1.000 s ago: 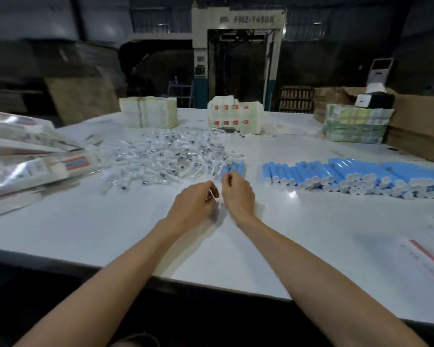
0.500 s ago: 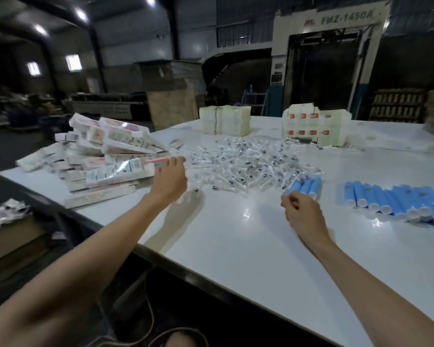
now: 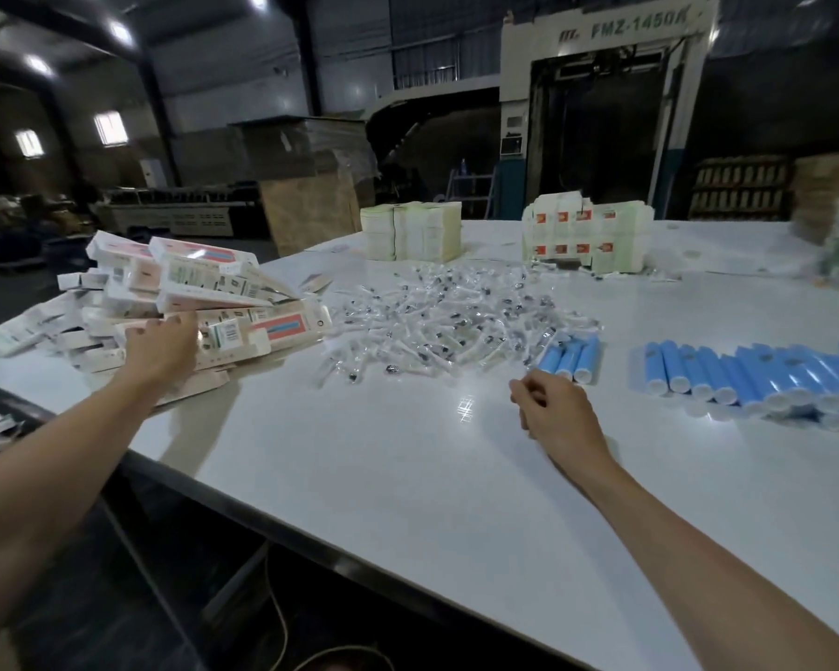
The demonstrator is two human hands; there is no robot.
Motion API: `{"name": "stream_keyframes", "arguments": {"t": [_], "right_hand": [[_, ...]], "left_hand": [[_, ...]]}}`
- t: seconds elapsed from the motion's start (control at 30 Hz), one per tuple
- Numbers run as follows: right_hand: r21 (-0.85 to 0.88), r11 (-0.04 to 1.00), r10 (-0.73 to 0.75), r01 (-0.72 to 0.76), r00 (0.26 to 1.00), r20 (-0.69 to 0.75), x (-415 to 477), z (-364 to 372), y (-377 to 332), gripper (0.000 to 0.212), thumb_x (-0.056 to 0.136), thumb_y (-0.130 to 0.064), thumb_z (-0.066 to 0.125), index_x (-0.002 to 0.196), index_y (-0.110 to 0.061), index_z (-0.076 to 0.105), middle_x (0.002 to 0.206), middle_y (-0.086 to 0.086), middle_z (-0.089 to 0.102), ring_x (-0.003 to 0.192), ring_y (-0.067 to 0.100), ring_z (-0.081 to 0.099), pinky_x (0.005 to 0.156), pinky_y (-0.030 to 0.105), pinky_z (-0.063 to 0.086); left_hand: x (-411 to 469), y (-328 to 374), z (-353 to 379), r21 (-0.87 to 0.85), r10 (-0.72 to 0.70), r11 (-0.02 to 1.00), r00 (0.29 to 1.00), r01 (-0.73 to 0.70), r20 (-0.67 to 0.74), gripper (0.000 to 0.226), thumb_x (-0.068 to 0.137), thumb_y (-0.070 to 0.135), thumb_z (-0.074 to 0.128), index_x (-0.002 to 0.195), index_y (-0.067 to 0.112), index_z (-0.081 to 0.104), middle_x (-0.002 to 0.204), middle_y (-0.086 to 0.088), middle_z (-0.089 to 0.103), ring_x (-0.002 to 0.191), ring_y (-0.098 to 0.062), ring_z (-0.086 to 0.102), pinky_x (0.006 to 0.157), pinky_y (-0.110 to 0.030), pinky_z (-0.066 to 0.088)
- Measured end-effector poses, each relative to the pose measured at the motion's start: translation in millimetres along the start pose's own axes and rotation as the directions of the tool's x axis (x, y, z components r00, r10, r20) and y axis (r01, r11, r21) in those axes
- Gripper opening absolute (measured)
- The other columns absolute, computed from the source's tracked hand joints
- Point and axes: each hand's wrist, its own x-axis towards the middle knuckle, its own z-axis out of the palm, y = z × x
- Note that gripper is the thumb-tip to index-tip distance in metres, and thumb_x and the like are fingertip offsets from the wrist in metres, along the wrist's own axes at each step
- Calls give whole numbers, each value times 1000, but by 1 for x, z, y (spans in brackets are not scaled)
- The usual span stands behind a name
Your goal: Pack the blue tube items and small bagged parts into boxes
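Blue tubes were found in two lots on the white table point(image 3: 408, 477). A set of three tubes point(image 3: 570, 355) lay side by side, touching, at the near right edge of the bag heap. A long row of tubes point(image 3: 747, 380) lay well to the right of them, packed close and partly overlapping, running to the frame edge. All were plain sky-blue cylinders with white round caps, and the caps faced the near edge of the table. The bags point(image 3: 437, 326) formed a loose, spread heap at mid-table; each was small and clear, with a dark part inside, details too small to read. The boxes point(image 3: 165, 293) lay in an untidy pile at the left corner: long, flat, white, with a pink panel, a blue stripe and barcode labels. The left hand point(image 3: 163, 348) rested on the pile's near side, fingers extended against a box, with no closed grip visible. The right hand point(image 3: 560, 414) hovered just in front of the three tubes, apart from them, fingers curled inward; whether it held anything could not be determined. Two block-like stacks point(image 3: 412, 232) stood beyond the heap at the far side.
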Motion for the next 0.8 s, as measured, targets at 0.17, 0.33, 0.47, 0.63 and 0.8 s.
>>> {"name": "stream_keyframes", "arguments": {"t": [0.17, 0.33, 0.47, 0.63, 0.8], "right_hand": [[26, 1000, 12, -12, 1000, 6, -2, -1, -1, 31, 101, -36, 60, 76, -20, 60, 67, -1, 67, 63, 19, 65, 74, 53, 60], [29, 1000, 12, -12, 1000, 2, -4, -2, -4, 30, 101, -36, 61, 77, -19, 61, 67, -2, 67, 59, 14, 64, 74, 51, 60], [44, 999, 23, -23, 1000, 7, -3, -3, -3, 29, 101, -36, 60, 77, -20, 62, 67, -2, 67, 61, 14, 64, 74, 51, 60], [41, 999, 34, -34, 999, 2, -3, -1, -2, 29, 101, -37, 60, 78, -20, 63, 66, -5, 67, 58, 9, 63, 75, 49, 60], [48, 997, 66, -64, 997, -47, -4, -3, -7, 28, 103, -34, 58, 83, -16, 65, 67, -1, 67, 60, 11, 63, 73, 45, 58]], "left_hand": [[-4, 5, -7, 17, 21, 1000, 999, -22, 36, 66, 97, 2, 63, 158, 11, 40, 157, -22, 51, 146, -48, 40, 117, -66, 32], [-2, 6, -19, 3, 115, 993, 990, -115, 76, 54, 102, 17, 65, 154, 24, 55, 158, -21, 44, 145, -45, 41, 120, -63, 33], [-1, 23, -42, -152, 180, 974, 980, -165, 85, 47, 100, 19, 71, 147, 17, 61, 144, -27, 51, 131, -47, 52, 110, -54, 47], [-28, 82, -83, -529, 316, 806, 949, -264, 8, 20, 105, 24, 67, 118, 10, 75, 123, -14, 73, 109, -36, 70, 87, -47, 56], [-97, 182, -97, -929, 412, 336, 911, -155, -3, 8, 110, 36, 60, 108, 29, 62, 98, 11, 78, 91, -13, 75, 75, -35, 56]]}}
